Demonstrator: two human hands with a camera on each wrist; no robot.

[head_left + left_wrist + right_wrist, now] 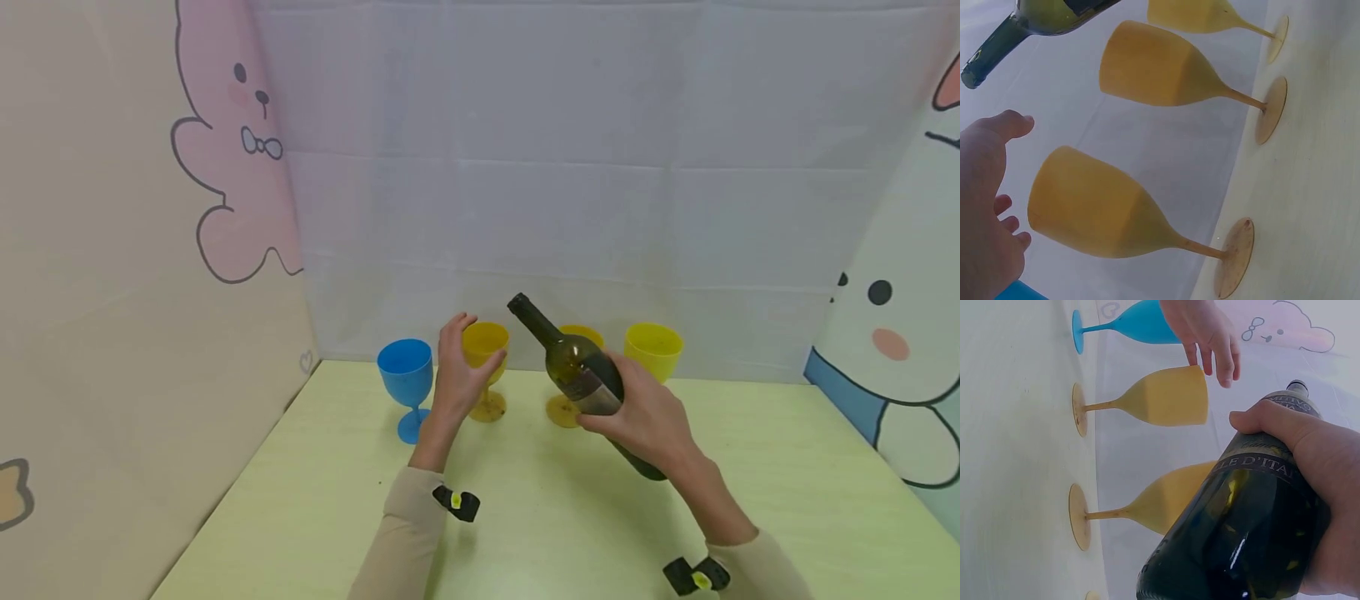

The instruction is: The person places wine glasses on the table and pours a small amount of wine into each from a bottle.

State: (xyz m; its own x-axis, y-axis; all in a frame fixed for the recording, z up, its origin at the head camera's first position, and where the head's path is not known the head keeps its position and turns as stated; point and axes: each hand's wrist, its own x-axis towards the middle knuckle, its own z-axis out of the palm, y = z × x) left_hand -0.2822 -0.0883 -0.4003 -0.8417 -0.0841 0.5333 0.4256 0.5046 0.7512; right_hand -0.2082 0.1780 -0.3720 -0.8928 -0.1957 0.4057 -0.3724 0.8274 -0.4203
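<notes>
My right hand (651, 418) grips a dark green wine bottle (564, 360) around its labelled body. The bottle is tilted, its neck pointing up and left, raised above the table. My left hand (459, 377) is beside the bowl of an amber goblet (487, 337), thumb and fingers spread apart. In the left wrist view a gap shows between that hand and the goblet (1097, 209). A second amber goblet (562, 412) stands upright behind the bottle, partly hidden by it. The bottle mouth is in the air between the two amber goblets.
A blue goblet (406, 375) stands left of my left hand. Farther right, a yellow goblet (654, 348) is partly covered by my right hand. All stand near the back edge of the pale table (525, 517), before a white cloth (562, 208). Printed side panels flank the table.
</notes>
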